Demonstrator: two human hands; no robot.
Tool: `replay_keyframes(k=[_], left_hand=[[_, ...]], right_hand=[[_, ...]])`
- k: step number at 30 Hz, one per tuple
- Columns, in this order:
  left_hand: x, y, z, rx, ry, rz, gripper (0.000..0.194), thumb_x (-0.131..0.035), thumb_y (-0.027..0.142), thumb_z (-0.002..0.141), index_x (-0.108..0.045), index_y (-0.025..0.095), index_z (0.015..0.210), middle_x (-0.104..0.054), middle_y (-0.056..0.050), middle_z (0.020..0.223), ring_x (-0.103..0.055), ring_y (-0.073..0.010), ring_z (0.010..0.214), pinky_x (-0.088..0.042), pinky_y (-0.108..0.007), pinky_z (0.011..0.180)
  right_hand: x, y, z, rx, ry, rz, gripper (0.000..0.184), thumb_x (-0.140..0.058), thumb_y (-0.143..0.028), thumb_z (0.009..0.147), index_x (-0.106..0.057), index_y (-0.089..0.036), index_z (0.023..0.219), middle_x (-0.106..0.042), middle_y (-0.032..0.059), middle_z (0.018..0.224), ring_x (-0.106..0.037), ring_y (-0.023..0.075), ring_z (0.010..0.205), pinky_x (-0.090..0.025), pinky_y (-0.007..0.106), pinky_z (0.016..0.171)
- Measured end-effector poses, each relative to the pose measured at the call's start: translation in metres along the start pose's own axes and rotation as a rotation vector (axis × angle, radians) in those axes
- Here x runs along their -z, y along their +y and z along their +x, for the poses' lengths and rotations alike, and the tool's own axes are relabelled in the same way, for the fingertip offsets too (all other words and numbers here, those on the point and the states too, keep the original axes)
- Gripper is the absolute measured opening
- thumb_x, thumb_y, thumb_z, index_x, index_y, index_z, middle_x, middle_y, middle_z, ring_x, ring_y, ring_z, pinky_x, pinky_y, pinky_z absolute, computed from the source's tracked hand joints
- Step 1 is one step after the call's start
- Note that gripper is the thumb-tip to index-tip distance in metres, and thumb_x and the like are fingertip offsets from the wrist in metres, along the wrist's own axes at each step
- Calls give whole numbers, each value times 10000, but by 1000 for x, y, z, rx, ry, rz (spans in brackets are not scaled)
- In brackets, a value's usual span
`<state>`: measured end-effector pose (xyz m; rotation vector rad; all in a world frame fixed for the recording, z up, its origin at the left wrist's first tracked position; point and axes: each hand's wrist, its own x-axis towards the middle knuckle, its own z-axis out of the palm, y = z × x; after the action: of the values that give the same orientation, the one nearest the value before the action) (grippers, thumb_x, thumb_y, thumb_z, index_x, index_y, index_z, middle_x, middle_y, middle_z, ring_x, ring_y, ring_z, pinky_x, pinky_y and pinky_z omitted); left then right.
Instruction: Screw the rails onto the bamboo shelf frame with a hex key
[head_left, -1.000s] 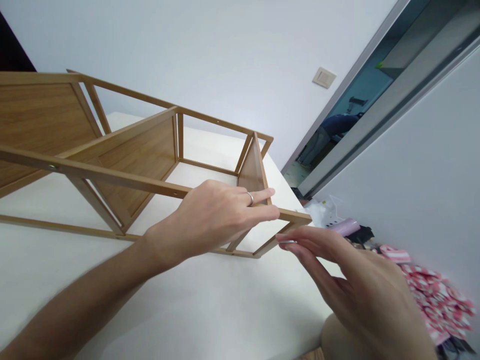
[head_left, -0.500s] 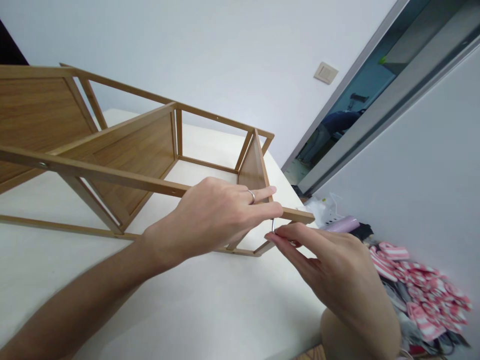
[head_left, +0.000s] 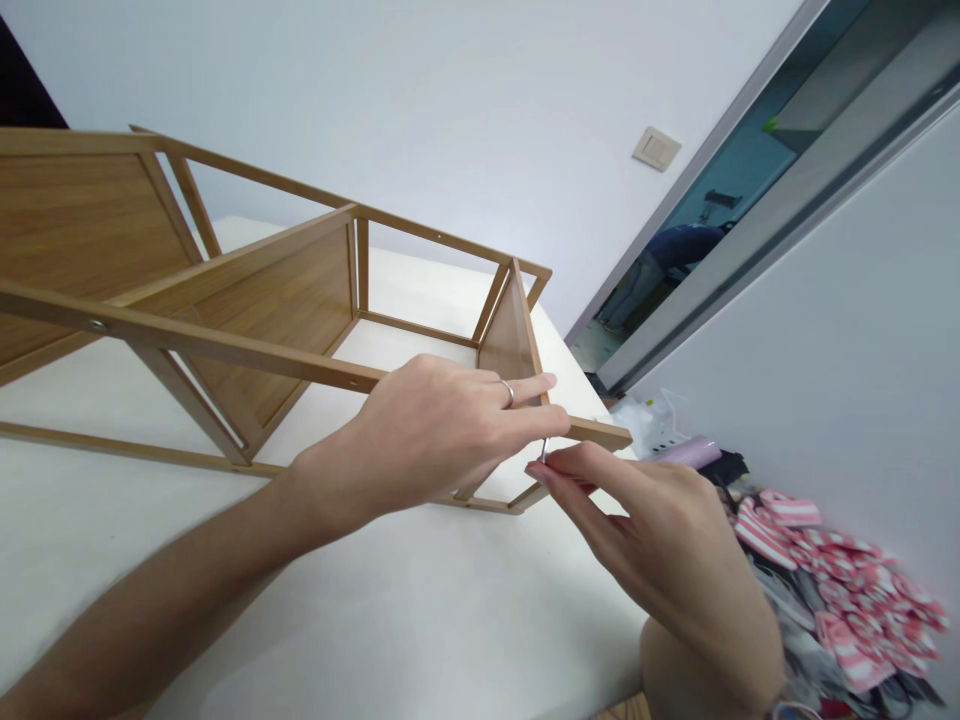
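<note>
A bamboo shelf frame [head_left: 262, 290] lies on its side on a white table [head_left: 390, 620]. My left hand [head_left: 442, 430], with a ring on one finger, grips the frame's near top rail close to its right end. My right hand [head_left: 660, 540] pinches a small metal tool [head_left: 544, 450], maybe a hex key, held up against the underside of that rail just below my left fingertips. Its tip is hidden by my fingers.
A heap of pink-and-white striped items [head_left: 840, 590] lies on the floor at the right, with a lilac cylinder [head_left: 690, 452] and white plastic beside it. A grey wall with a switch plate [head_left: 656, 148] and a sliding door frame [head_left: 750, 190] stand beyond the table.
My right hand rose from below the rail end and closed into a pinch on the small metal tool at the rail. My left hand kept its grip.
</note>
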<state>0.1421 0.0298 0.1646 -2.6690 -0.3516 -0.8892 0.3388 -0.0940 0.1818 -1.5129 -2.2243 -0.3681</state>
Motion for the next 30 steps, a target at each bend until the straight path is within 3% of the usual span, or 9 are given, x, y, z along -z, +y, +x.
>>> replay_keyframes(k=[6, 9, 11, 13, 15, 18, 21, 25, 30], left_hand=[[0, 0, 1, -5, 15, -12, 191, -495, 151, 1052, -652, 256, 1026, -717, 43, 1413, -704, -137, 644, -276, -324, 473], [1, -1, 2, -4, 24, -27, 181, -503, 169, 1071, -655, 262, 1099, -738, 38, 1376, -708, -133, 652, -271, -319, 475], [0, 0, 2, 18, 36, -30, 167, -542, 206, 1074, -649, 256, 1192, -816, 33, 1127, -699, -141, 623, -261, -316, 471], [0, 0, 2, 53, 44, -18, 196, -576, 281, 1075, -646, 228, 1249, -771, 50, 784, -678, -165, 572, -244, -319, 464], [-1, 0, 2, 66, 37, -2, 221, -572, 323, 1079, -657, 211, 1249, -721, 55, 681, -666, -175, 550, -234, -321, 461], [0, 0, 2, 28, 22, -18, 193, -538, 261, 1089, -655, 254, 1242, -817, 25, 1113, -699, -142, 624, -257, -316, 474], [1, 0, 3, 9, 19, -23, 210, -502, 187, 1081, -662, 285, 1174, -705, 30, 1433, -713, -133, 658, -273, -319, 481], [3, -1, 2, -2, -20, -7, 233, -476, 161, 1072, -674, 283, 1082, -689, 14, 1452, -710, -156, 634, -281, -332, 479], [3, 0, 1, 0, -18, -2, 235, -486, 155, 1062, -681, 280, 1101, -698, 17, 1440, -714, -151, 637, -299, -325, 475]], right_hand=[[-1, -1, -1, -20, -5, 9, 187, -592, -289, 1072, -645, -237, 901, -646, -89, 589, -532, 77, 417, -328, 235, 500], [-2, 0, 0, -40, -19, 41, 192, -601, -286, 1068, -634, -237, 885, -642, -92, 591, -519, 73, 410, -324, 235, 492], [-2, 1, 2, -56, -49, 91, 184, -609, -276, 1063, -636, -238, 884, -638, -92, 602, -547, 71, 437, -337, 223, 494], [0, 2, 3, -64, -78, 142, 179, -609, -266, 1062, -641, -238, 887, -631, -88, 610, -582, 74, 477, -355, 210, 502], [2, 3, 3, -66, -93, 166, 177, -596, -261, 1067, -646, -235, 900, -637, -82, 618, -591, 79, 490, -363, 213, 503], [4, 1, 1, -66, -94, 130, 176, -576, -275, 1078, -656, -229, 928, -662, -73, 629, -578, 90, 470, -354, 241, 495], [4, -1, -1, -57, -71, 64, 214, -552, -310, 1093, -657, -226, 927, -683, -59, 639, -584, 103, 461, -343, 266, 493], [0, -3, -2, -24, -24, 20, 208, -552, -303, 1093, -637, -229, 918, -663, -63, 636, -581, 101, 475, -340, 258, 504], [-1, -4, 0, -17, -20, 27, 194, -546, -295, 1094, -628, -232, 930, -688, -64, 665, -581, 97, 480, -349, 250, 504]])
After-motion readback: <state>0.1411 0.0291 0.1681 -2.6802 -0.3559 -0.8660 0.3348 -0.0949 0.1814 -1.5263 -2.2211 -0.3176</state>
